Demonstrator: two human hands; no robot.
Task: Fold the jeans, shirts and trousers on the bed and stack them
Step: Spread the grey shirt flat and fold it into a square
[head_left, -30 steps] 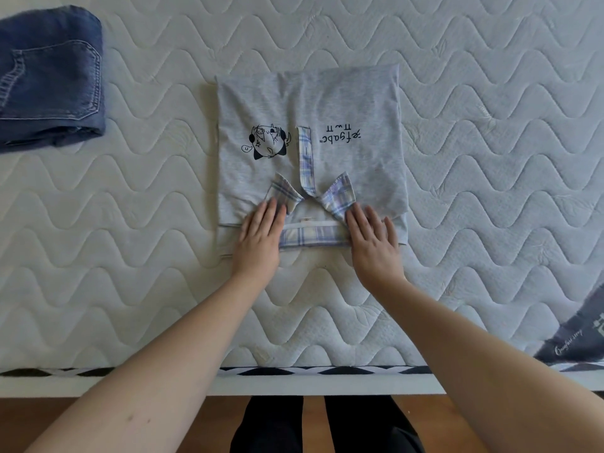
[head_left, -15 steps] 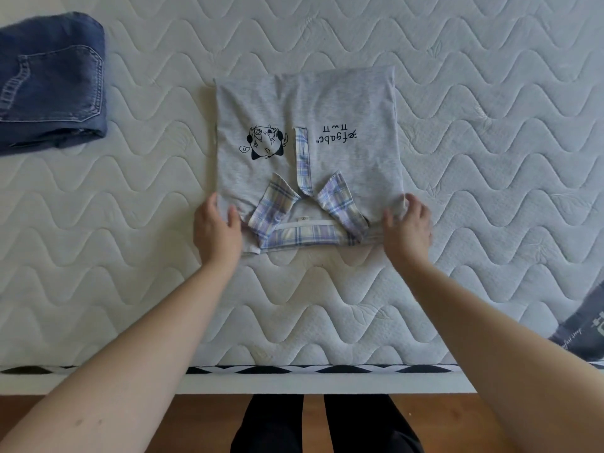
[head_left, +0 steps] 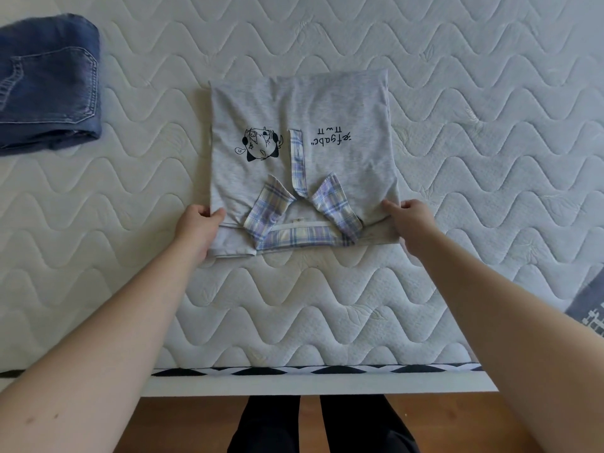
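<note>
Hands at the two near corners of the folded light-grey polo shirt with a pale plaid collar [head_left: 300,138], well apart from each other. Left hand [head_left: 197,223] pinches the near-left corner, thumb on top of the fabric, fingers curled under the edge. Right hand [head_left: 410,220] grips the near-right corner the same way — thumb over, fingers tucked under.

Shirt lies flat mid-bed on the white quilted mattress with a wavy stitch pattern [head_left: 490,125], folded into a rough rectangle, collar end toward the person. Collar points are spread open, the plaid placket runs up the centre. Small black cartoon print left of the placket, a line of black lettering right of it, both upside down from this view.

Folded blue denim jeans [head_left: 49,83] sit at far left on the mattress, well apart from the shirt. Dark grey fabric with white lettering [head_left: 588,308] pokes in at the right edge — cannot tell what garment it is.
</note>
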